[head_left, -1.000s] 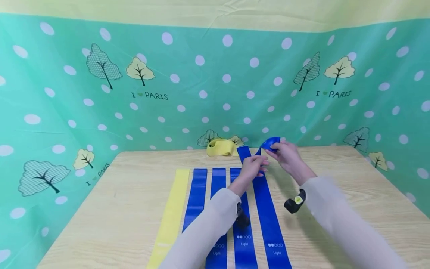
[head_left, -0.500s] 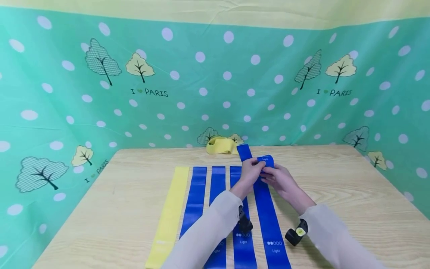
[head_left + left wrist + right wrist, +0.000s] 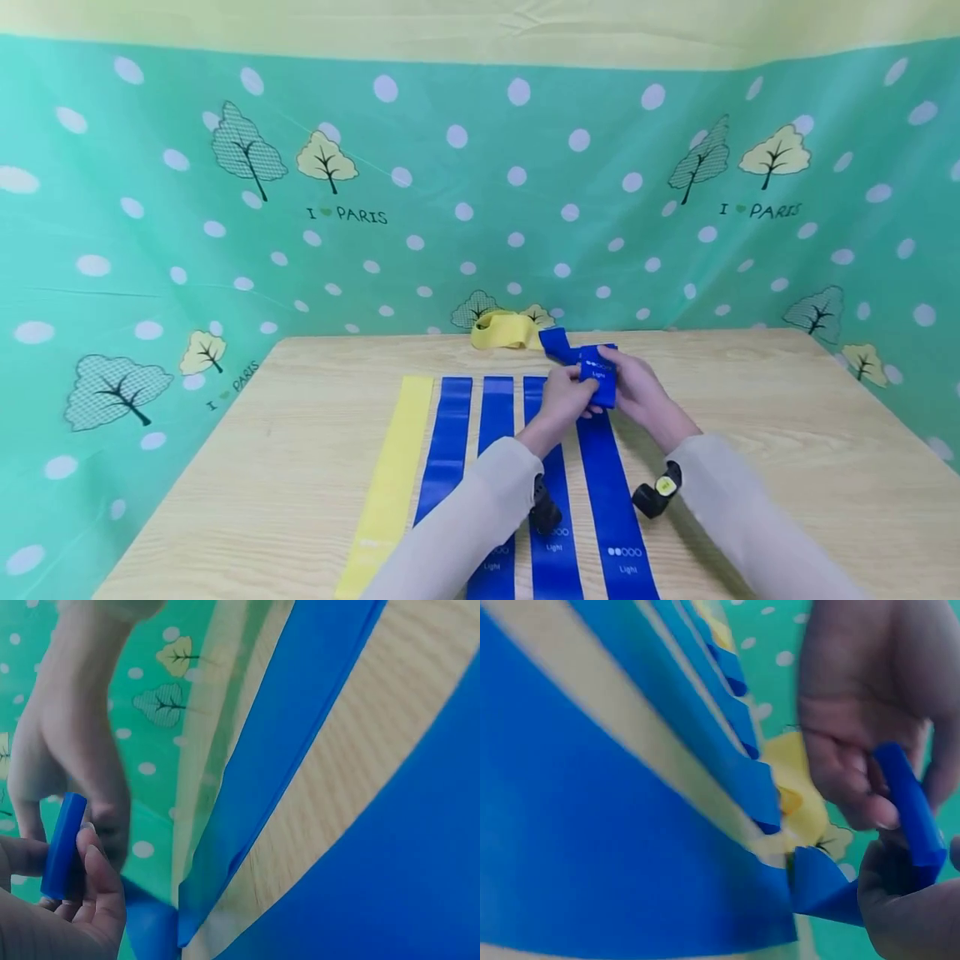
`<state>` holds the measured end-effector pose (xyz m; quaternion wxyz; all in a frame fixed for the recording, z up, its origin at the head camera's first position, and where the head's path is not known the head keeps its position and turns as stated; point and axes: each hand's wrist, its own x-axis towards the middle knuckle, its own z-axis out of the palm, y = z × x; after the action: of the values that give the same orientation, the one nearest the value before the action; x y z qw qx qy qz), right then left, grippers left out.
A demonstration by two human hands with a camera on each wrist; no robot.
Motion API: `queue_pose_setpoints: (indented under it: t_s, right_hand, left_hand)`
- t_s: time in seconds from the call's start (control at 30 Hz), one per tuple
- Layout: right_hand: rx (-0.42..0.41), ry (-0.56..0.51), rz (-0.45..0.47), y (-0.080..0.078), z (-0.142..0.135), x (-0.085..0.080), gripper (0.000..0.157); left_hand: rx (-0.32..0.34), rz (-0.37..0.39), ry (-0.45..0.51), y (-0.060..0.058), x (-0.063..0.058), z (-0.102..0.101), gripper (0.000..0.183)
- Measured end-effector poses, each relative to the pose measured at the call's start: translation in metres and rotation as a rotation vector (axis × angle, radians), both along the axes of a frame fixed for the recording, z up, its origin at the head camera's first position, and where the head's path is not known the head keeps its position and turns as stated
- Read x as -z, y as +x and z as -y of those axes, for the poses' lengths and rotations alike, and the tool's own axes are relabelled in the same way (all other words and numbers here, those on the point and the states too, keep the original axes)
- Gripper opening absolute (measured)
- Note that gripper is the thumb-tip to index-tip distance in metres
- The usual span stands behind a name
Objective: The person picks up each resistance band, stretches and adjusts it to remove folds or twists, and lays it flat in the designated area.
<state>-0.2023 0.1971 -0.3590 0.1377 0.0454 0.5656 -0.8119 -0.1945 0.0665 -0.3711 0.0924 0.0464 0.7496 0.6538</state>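
Observation:
A blue resistance band (image 3: pixel 597 385) printed "Light" is folded into a small flat bundle between both hands, above the far end of the rightmost flat blue band (image 3: pixel 611 500). My left hand (image 3: pixel 558 400) pinches the bundle's left side, thumb on its front. From the right, my right hand (image 3: pixel 639 390) grips it by the upper right edge. In the left wrist view the bundle (image 3: pixel 64 847) appears edge-on between fingers and thumb. A loose tail (image 3: pixel 825 885) of the band trails from it in the right wrist view, toward the table's back edge.
Several flat blue bands, including one (image 3: pixel 442 446) left of the hands, lie side by side with a yellow band (image 3: pixel 392 483) at their left. A looped yellow band (image 3: pixel 504 331) sits at the table's (image 3: pixel 285 450) back edge, before a green dotted cloth (image 3: pixel 420 192).
My right hand has come down from the upper right, bringing the raised blue loop in to the left hand. The band is now a compact folded bundle, and its tail has bent toward it.

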Motion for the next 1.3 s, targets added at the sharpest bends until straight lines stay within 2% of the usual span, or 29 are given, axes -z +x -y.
queue_pose_setpoints:
  t_s: [0.1,0.2,0.37,0.47,0.63,0.73,0.9,1.0,1.1,1.2,1.3]
  right_hand:
    - [0.041,0.056,0.026,-0.009,-0.002,-0.010,0.055]
    - [0.071,0.125,0.043,-0.021,-0.002,-0.017,0.063]
    - [0.076,0.248,0.026,-0.036,-0.006,-0.023,0.065]
    - [0.083,0.305,0.023,-0.041,-0.013,-0.024,0.051]
    - [0.103,0.272,0.010,-0.047,-0.023,-0.027,0.012]
    - [0.100,0.261,-0.001,-0.049,-0.026,-0.030,0.009]
    - [0.112,0.319,0.012,-0.051,-0.032,-0.034,0.023]
    - [0.110,0.397,0.021,-0.052,-0.035,-0.036,0.047]
    - [0.101,0.454,0.025,-0.053,-0.039,-0.036,0.066]
    - [0.087,0.478,0.023,-0.053,-0.042,-0.036,0.072]
    - [0.054,0.493,0.015,-0.050,-0.046,-0.034,0.072]
  left_hand:
    - [0.003,0.004,0.000,0.005,0.001,0.000,0.017]
    - [0.003,0.005,0.003,0.009,0.001,0.002,0.017]
    - [-0.001,0.022,-0.006,0.014,0.003,0.004,0.020]
    - [-0.001,0.037,-0.018,0.019,0.005,0.005,0.020]
    - [0.007,0.033,-0.025,0.029,0.006,0.007,0.015]
    - [0.025,0.038,-0.004,0.036,0.006,0.007,0.010]
    - [0.085,0.048,0.020,0.050,0.005,0.003,0.037]
    - [0.113,0.062,0.022,0.059,0.005,-0.001,0.032]
    - [0.132,0.088,0.015,0.067,0.005,-0.005,0.017]
    - [0.140,0.122,0.024,0.074,0.006,-0.008,0.010]
    - [0.135,0.153,0.034,0.080,0.007,-0.012,0.013]
